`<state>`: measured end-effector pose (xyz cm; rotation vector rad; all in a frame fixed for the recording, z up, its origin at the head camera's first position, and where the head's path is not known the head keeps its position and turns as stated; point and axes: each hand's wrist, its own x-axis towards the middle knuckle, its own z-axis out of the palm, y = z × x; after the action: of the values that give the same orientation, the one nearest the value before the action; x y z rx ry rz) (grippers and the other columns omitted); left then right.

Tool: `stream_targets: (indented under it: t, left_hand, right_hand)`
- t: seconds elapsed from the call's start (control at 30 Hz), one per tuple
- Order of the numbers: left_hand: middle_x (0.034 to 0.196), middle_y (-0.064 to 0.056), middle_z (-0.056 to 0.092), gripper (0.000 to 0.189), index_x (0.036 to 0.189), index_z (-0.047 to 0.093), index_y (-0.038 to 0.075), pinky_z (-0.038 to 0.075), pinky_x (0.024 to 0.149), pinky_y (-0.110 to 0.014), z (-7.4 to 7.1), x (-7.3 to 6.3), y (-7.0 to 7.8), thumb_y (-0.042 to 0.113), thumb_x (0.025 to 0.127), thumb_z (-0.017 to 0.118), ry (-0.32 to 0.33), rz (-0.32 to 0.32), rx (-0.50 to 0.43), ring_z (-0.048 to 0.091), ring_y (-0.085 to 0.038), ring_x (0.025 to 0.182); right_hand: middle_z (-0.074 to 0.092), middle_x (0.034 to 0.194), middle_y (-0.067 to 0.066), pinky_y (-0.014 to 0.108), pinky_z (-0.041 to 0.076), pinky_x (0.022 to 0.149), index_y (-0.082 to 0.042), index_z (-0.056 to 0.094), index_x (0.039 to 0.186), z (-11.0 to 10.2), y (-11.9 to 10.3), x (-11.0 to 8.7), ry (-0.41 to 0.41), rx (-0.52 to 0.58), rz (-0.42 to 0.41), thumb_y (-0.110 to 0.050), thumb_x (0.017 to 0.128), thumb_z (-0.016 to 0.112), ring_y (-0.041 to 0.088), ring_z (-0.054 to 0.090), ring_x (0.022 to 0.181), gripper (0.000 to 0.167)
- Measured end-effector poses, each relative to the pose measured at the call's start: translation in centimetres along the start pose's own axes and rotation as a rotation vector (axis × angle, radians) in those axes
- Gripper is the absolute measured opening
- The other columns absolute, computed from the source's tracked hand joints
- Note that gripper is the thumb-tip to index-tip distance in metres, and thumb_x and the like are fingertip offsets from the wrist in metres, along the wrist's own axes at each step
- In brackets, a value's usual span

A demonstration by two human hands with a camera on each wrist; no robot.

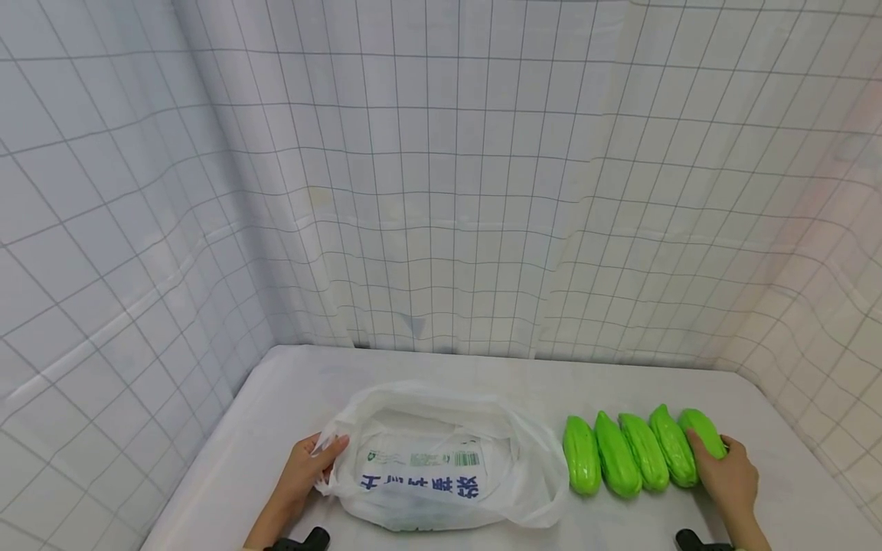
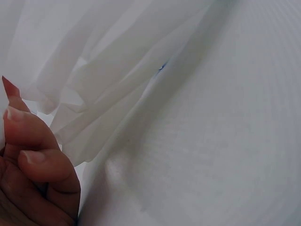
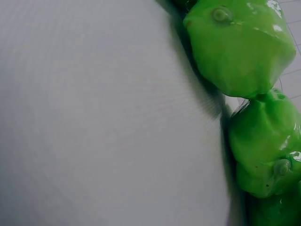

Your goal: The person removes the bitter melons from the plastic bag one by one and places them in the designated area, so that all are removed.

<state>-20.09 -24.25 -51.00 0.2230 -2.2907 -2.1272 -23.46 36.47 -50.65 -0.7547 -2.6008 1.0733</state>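
A white plastic bag lies with its mouth spread wide, printed film with dark blue characters showing inside. My left hand pinches its left rim between thumb and fingers; in the left wrist view, curled fingers show beside the thin folded film. To the right of the bag, several glossy green bitter melons lie in a slanted row. My right hand grips the rightmost bitter melon, thumb on its near left side. In the right wrist view only melon stem ends appear, the hand being out of frame.
A white-covered table carries everything. Hanging white grid-patterned sheets enclose it at the back and on both sides. Dark wrist-camera mounts show at the bottom edge near both wrists.
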Motion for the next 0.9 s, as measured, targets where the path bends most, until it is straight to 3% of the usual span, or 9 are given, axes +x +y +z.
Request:
stream_targets:
  t: [0.37,0.57,0.7,0.8,0.9]
  left_hand:
    - [0.055,-0.004,0.050,0.027,0.084,0.059,-0.002,0.041,0.047,-0.026,0.1,0.2,-0.2,0.024,0.092,0.065,-0.002,0.002,0.013,0.048,-0.014,0.048]
    - [0.053,-0.003,0.046,0.030,0.073,0.052,0.004,0.038,0.045,-0.025,0.0,0.0,-0.1,0.023,0.093,0.062,0.048,0.012,0.030,0.044,-0.013,0.046]
    - [0.057,-0.005,0.045,0.030,0.080,0.049,0.003,0.038,0.046,-0.026,0.0,-0.1,0.4,0.027,0.097,0.056,0.073,0.052,0.050,0.043,-0.014,0.048]
    - [0.072,-0.006,0.050,0.028,0.095,0.051,0.002,0.040,0.054,-0.027,0.1,-0.4,1.2,0.029,0.098,0.053,0.094,0.124,0.170,0.046,-0.014,0.059]
    - [0.096,-0.009,0.052,0.035,0.116,0.050,0.003,0.041,0.066,-0.033,0.0,-0.8,2.5,0.033,0.098,0.051,0.132,0.265,0.423,0.048,-0.019,0.078]
  right_hand:
    - [0.032,0.128,0.044,0.062,0.026,0.095,0.021,0.027,0.134,-0.3,0.2,-0.3,0.007,0.001,0.000,-0.053,0.094,0.042,0.060,0.030,0.116,0.085]
    - [0.035,0.126,0.043,0.061,0.023,0.096,0.021,0.027,0.135,-0.4,0.3,-0.2,0.034,0.026,-0.037,-0.045,0.096,0.046,0.058,0.030,0.116,0.078]
    - [0.037,0.125,0.042,0.062,0.022,0.094,0.020,0.028,0.135,-0.5,0.3,0.0,0.050,0.019,-0.071,-0.044,0.096,0.047,0.059,0.030,0.115,0.077]
    - [0.031,0.128,0.042,0.066,0.020,0.091,0.017,0.028,0.136,-0.7,-0.1,-0.1,0.072,0.003,-0.082,-0.046,0.095,0.048,0.060,0.025,0.117,0.078]
    - [0.024,0.133,0.042,0.069,0.017,0.088,0.012,0.026,0.138,-1.1,-1.0,-0.5,0.109,-0.004,-0.119,-0.047,0.093,0.050,0.059,0.019,0.122,0.078]
